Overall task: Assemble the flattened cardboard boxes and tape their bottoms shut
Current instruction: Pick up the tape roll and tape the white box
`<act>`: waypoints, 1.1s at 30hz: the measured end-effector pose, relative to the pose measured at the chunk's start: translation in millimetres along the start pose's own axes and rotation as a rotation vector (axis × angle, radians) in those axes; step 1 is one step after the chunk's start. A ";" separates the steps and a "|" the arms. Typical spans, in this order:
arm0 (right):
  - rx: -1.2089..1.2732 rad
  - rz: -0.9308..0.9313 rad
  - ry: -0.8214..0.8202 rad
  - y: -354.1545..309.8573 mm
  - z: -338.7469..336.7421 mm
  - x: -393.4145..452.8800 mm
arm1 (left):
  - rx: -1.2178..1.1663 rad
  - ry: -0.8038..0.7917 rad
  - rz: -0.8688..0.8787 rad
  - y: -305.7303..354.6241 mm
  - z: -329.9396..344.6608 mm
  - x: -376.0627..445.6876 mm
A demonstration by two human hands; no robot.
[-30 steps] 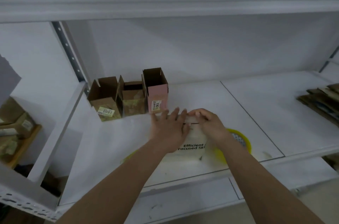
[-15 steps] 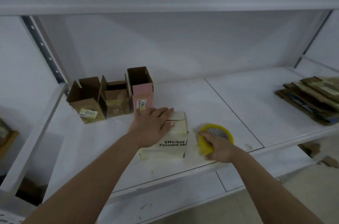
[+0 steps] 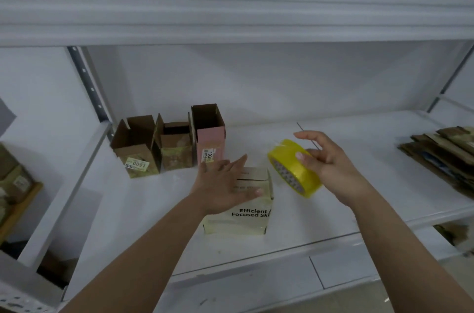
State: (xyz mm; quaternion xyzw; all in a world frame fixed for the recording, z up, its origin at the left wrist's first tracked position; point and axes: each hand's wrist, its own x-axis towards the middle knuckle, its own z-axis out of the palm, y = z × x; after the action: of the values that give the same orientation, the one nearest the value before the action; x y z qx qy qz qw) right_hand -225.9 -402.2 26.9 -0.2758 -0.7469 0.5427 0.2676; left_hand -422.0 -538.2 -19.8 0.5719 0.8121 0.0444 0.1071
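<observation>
The left hand (image 3: 225, 185) lay flat, fingers straight, on the pale box (image 3: 246, 220), while the right hand (image 3: 327, 164) gripped the yellow tape roll (image 3: 295, 169) just right of it, lifted off the shelf.

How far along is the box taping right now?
Done, apparently: three boxes stand open-topped at the shelf's back. In hand: left hand presses the pale box flat; right hand holds the yellow tape roll raised beside it, no strip laid yet. Left: flattened cardboard stacked at right.
</observation>
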 end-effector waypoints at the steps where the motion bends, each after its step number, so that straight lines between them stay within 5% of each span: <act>1: -0.009 -0.019 -0.033 -11.2 6.2 0.4 | -0.031 0.013 -0.001 -0.4 0.2 -1.2; 11: -0.482 -0.084 -0.260 -46.5 56.9 17.7 | -0.484 0.504 0.200 -9.8 20.7 -4.5; 17: -0.692 -0.129 -0.211 -55.2 69.8 29.4 | -0.791 0.592 0.022 -1.3 18.7 -7.6; 20: -0.708 -0.109 -0.164 -59.5 64.8 36.2 | -0.747 0.563 -0.082 -0.3 18.6 -6.2; 33: -0.576 0.114 -0.515 -48.6 49.2 43.9 | -0.756 0.664 -0.205 -3.3 21.2 5.1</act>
State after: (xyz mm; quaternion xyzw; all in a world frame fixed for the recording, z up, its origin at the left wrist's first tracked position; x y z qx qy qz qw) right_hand -297.1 -416.6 64.7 -0.2353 -0.8948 0.3764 -0.0476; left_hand -421.8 -535.6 -41.7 0.3657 0.7814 0.5035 0.0465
